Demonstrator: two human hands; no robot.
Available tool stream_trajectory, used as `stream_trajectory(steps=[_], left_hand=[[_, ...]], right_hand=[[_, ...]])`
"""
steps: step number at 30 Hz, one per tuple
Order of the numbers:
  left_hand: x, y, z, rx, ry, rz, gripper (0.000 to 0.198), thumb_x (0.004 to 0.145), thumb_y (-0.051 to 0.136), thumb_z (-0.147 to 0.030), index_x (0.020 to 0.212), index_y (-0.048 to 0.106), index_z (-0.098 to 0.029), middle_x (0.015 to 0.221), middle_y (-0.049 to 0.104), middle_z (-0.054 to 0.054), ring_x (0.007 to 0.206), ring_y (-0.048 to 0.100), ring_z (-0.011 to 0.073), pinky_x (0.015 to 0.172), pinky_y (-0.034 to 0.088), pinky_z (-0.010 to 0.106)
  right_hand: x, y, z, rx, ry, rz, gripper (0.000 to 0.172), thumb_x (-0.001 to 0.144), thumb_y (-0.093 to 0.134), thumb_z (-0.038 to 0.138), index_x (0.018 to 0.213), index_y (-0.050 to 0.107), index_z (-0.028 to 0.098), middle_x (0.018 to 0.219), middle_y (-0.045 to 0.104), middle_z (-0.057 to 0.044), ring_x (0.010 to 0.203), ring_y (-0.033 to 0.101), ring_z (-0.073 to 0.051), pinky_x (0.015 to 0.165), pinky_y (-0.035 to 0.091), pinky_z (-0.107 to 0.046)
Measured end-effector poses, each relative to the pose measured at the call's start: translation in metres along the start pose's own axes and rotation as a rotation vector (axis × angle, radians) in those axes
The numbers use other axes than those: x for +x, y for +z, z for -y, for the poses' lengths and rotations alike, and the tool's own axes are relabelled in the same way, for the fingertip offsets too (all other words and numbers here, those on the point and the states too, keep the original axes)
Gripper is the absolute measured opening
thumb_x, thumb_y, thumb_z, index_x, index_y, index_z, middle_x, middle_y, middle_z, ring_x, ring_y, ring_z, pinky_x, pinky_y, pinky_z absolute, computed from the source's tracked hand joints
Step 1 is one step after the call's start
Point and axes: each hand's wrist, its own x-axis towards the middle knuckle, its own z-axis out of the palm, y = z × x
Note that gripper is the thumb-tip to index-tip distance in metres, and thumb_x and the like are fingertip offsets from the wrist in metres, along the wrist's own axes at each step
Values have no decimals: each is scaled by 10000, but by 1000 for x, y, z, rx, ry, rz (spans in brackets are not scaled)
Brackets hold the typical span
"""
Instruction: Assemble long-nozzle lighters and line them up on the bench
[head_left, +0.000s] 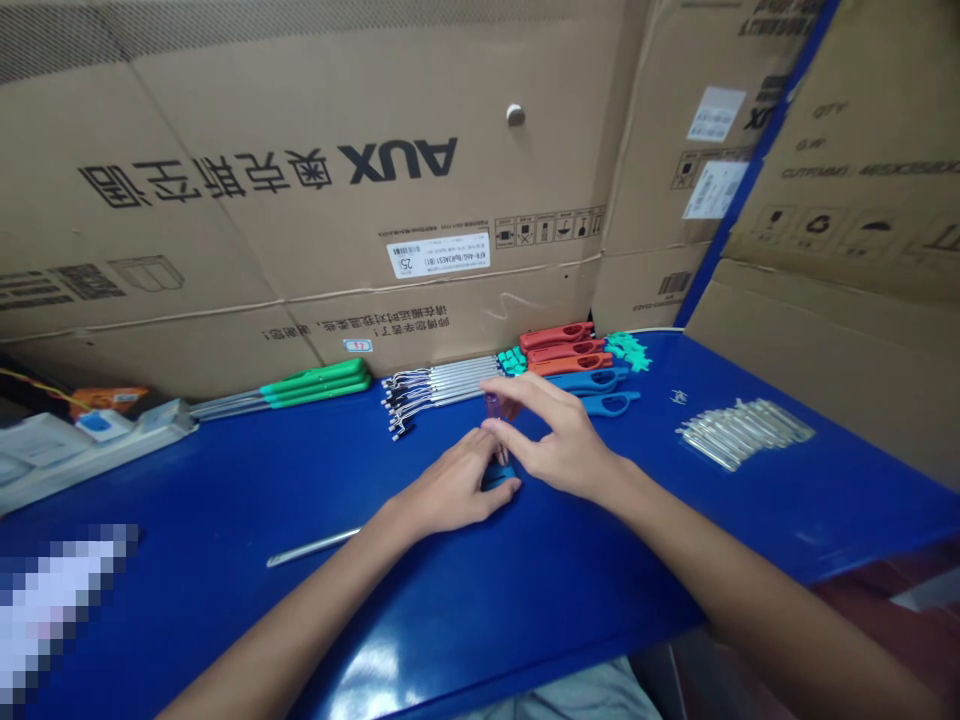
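Both hands are working low over the blue table (187, 500), close together at the front of the parts rows. Left hand (450, 485) is curled down, clenched over a small blue plastic part (499, 477), which sits at its fingertips and is mostly hidden. Right hand (551, 435) is raised, with fingers arched, and seems to pinch a translucent purple piece (493, 405) just above the blue part. The fingers cover much of it, so the exact grip is hard to confirm. Holding it up there looks like a way to line the two pieces up, though the shape of neither is clear.

Stock looks sorted by type, with like parts kept together within reach. Behind the hands are metal tubes with wire ends (435, 388), in a tidy row. Left of them are green handles (315, 385), and to the right are red handles (562, 348) and blue handles (589, 380), with teal small parts (512, 361) beside them. Farther right is a pile of short metal tubes (742, 432). A loose metal rod (311, 547) lies apart, near the left hand. Cardboard boxes (300, 130) wall off the back.
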Motion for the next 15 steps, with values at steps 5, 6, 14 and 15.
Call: stream_trajectory(steps=[5, 6, 14, 15], left_hand=[[-1, 1, 2, -2, -2, -1, 209, 864, 556, -349, 970, 519, -173, 984, 594, 98, 926, 573, 263, 857, 489, 443], [-1, 1, 2, -2, -4, -1, 212, 867, 552, -351, 971, 518, -169, 993, 594, 104, 920, 574, 264, 847, 492, 443], [0, 0, 1, -20, -13, -1, 221, 866, 559, -344, 997, 527, -169, 1029, 602, 105, 954, 577, 269, 876, 482, 443], [0, 0, 1, -18, -16, -1, 219, 865, 557, -344, 987, 529, -164, 1022, 601, 109, 945, 578, 272, 866, 485, 446]], right_hand=[[1, -1, 1, 18, 21, -12, 378, 792, 550, 66, 1146, 572, 195, 963, 653, -45, 844, 629, -165, 781, 541, -328], [1, -1, 1, -3, 6, -9, 332, 798, 572, 85, 1111, 589, 192, 957, 644, -50, 848, 621, -169, 786, 536, -333], [2, -1, 2, 11, 0, -12, 362, 835, 507, 66, 1167, 584, 189, 950, 641, -49, 830, 616, -155, 782, 529, -324], [2, 0, 3, 12, -7, -10, 357, 831, 513, 69, 1160, 593, 184, 968, 644, -58, 837, 620, -159, 785, 532, -329]])
